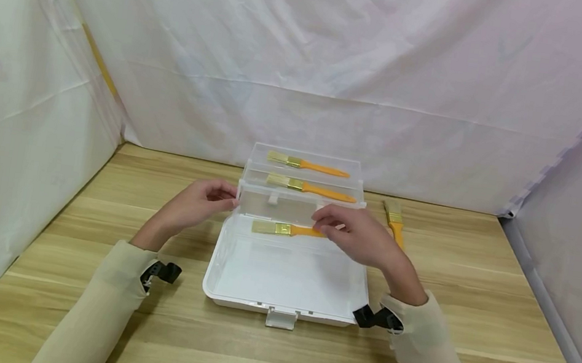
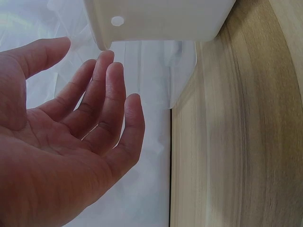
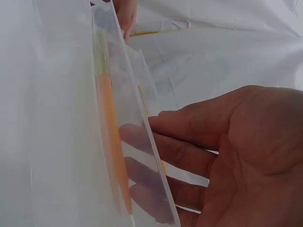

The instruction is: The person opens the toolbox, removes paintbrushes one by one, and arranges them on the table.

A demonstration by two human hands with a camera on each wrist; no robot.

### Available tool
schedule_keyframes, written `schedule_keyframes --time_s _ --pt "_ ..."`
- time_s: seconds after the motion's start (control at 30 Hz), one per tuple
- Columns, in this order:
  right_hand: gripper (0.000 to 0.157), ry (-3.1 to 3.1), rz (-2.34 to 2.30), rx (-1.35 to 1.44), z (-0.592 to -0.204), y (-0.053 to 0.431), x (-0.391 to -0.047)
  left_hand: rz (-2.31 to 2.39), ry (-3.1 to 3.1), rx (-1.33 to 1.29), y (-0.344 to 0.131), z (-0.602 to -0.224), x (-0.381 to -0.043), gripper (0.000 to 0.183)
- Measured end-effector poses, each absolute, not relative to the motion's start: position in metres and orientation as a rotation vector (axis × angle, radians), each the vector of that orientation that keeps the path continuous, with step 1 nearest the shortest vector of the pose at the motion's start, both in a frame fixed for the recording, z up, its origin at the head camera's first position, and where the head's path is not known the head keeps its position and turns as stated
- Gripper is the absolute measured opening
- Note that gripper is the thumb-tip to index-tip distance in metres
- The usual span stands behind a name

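A white box (image 1: 283, 276) stands with its stepped translucent trays (image 1: 256, 204) raised at the back. One paintbrush (image 1: 275, 228) with an orange handle lies in the lowest tray; another brush (image 1: 328, 193) is on the tier above, a third (image 1: 323, 169) on the top tier. My right hand (image 1: 364, 235) reaches over the lowest brush's handle. Through the translucent wall in the right wrist view, its extended fingertips show right beside that handle (image 3: 111, 113). My left hand (image 1: 198, 206) is at the trays' left end, its relaxed fingers (image 2: 113, 90) close to the white edge.
Another orange-handled brush (image 1: 395, 224) lies on the wooden table (image 1: 474, 306) to the right of the box. The box's latch (image 1: 281, 318) hangs at its front edge. White curtains (image 1: 342, 58) enclose the table at the back and both sides.
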State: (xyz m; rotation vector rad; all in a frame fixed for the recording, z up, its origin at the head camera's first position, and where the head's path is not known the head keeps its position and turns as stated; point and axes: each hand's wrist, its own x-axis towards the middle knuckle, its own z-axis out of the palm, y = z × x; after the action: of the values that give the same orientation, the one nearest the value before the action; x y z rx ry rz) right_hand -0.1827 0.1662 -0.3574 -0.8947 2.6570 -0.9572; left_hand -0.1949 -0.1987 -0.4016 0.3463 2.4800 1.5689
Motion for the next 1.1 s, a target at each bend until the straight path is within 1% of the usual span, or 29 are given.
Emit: schedule_keyframes --time_s 0.2,0.33,0.5,0.77,1.1 --pt "0.015 2.622 -0.974 -0.926 -0.3559 0.1635 -0.1784 1.560 2.483 0.340 -0.1977 -0.4003 -0.1947 0.038" --pt "0.013 2.595 -0.969 -0.951 -0.3559 0.1617 -0.1774 1.560 2.480 0.346 -0.1978 -0.4010 -0.1950 0.038" --pt "0.015 2.555 -0.961 -1.008 -0.3564 0.1595 -0.1762 1.559 2.482 0.347 -0.1976 -0.4019 -0.1952 0.037" --pt "0.025 2.539 -0.917 -1.051 -0.3581 0.1572 -0.1751 1.546 2.490 0.350 -0.1982 -0.4019 -0.1957 0.038" --pt "0.024 2.524 -0.917 -1.029 -0.3583 0.1558 -0.1755 1.546 2.490 0.349 -0.1981 -0.4006 -0.1951 0.038"
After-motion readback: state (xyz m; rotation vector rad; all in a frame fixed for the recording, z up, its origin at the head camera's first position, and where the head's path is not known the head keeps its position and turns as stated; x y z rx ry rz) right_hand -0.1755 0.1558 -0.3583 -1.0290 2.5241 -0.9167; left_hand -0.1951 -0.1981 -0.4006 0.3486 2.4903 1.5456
